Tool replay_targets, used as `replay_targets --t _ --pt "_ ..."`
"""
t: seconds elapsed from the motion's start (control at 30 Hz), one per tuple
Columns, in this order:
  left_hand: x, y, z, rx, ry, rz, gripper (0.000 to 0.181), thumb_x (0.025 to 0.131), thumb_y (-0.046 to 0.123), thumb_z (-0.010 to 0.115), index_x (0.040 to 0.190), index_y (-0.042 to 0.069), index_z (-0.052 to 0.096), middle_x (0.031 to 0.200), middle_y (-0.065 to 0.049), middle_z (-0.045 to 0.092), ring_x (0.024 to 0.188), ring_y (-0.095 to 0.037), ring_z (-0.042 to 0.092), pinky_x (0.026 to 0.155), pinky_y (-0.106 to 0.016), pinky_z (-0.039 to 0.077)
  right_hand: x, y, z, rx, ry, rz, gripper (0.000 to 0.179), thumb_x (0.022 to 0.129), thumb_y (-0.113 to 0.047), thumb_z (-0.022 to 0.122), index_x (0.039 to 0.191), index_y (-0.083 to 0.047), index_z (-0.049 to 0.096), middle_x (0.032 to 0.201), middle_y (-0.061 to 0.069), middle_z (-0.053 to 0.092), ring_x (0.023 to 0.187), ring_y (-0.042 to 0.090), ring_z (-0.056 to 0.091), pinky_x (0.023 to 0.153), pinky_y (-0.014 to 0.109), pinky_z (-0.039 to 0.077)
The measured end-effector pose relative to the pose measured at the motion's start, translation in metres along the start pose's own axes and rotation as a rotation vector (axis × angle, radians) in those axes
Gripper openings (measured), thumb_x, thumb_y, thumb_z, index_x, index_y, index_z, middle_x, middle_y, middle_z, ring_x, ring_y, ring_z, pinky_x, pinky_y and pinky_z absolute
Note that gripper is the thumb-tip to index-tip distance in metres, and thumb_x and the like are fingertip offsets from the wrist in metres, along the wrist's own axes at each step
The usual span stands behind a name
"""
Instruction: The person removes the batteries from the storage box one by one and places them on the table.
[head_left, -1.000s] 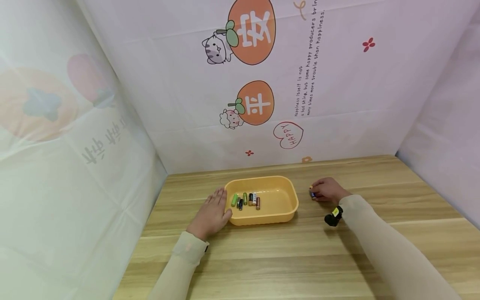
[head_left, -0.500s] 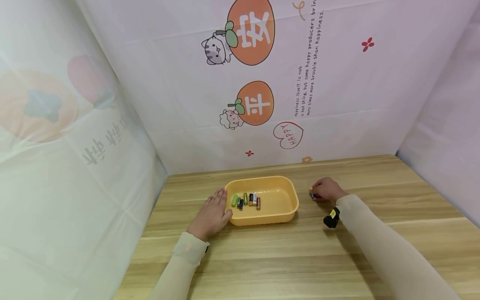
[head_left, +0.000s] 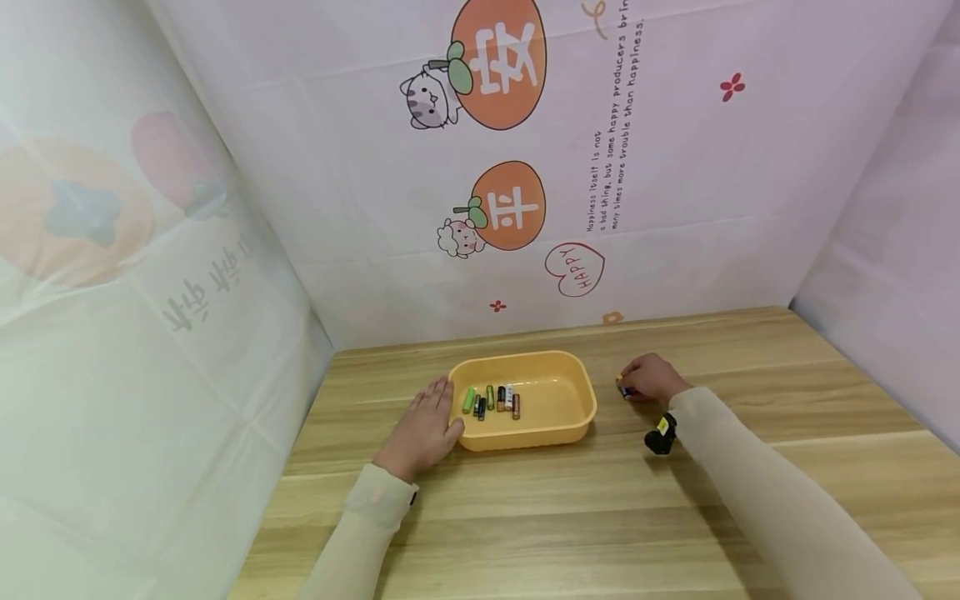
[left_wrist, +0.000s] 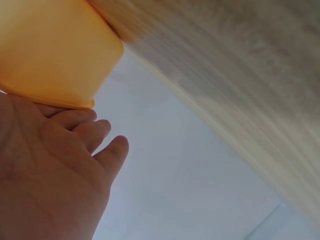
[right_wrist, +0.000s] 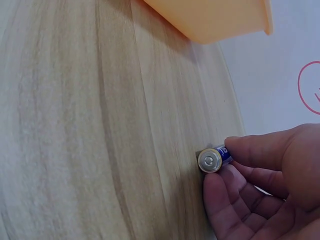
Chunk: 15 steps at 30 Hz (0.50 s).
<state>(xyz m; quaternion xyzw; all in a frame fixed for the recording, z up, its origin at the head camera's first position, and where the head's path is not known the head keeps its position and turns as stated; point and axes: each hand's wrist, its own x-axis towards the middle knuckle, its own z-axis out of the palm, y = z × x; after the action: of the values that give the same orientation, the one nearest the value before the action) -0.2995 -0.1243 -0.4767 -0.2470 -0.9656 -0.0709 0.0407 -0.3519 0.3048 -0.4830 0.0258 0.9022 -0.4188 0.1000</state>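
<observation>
My left hand (head_left: 422, 427) lies with extended fingers along the left rim of a yellow plastic tray (head_left: 558, 433). In the left wrist view its fingers (left_wrist: 90, 132) touch the tray's rim from outside. To the right of the tray, my right hand (head_left: 654, 379) pinches a blue battery (right_wrist: 222, 152) between thumb and fingers, low over the tabletop. The battery's round metal end faces the right wrist camera; the fingers hide much of its body. Several batteries (head_left: 491, 398), green, dark, white and brownish red, lie in the left half of the tray.
The wood-grain table (head_left: 525, 517) meets a printed white cloth wall (head_left: 675, 250) at the back. More white cloth (head_left: 150, 400) hangs on the left side. A black wrist camera (head_left: 660, 437) is strapped to the right wrist.
My right hand has shifted very slightly to the left, still with the blue battery by the tray. The left hand, the tray and the batteries in it stay in place.
</observation>
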Motion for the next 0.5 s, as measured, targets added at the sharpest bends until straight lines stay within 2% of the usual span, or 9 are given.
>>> replay_targets --t 0.5 --pt "-0.0016 0.0009 -0.0023 -0.020 0.004 0.005 0.065 0.103 0.036 0.032 0.154 -0.002 0.017 0.160 -0.017 0.014 0.146 -0.030 0.013 0.115 -0.045 0.016 -0.0051 -0.0036 -0.0008 -0.048 0.017 -0.004 0.031 0.092 -0.018 0.062 0.109 0.009 0.066 0.085 0.008 0.065 0.071 0.015 0.059 0.061 0.029 0.053"
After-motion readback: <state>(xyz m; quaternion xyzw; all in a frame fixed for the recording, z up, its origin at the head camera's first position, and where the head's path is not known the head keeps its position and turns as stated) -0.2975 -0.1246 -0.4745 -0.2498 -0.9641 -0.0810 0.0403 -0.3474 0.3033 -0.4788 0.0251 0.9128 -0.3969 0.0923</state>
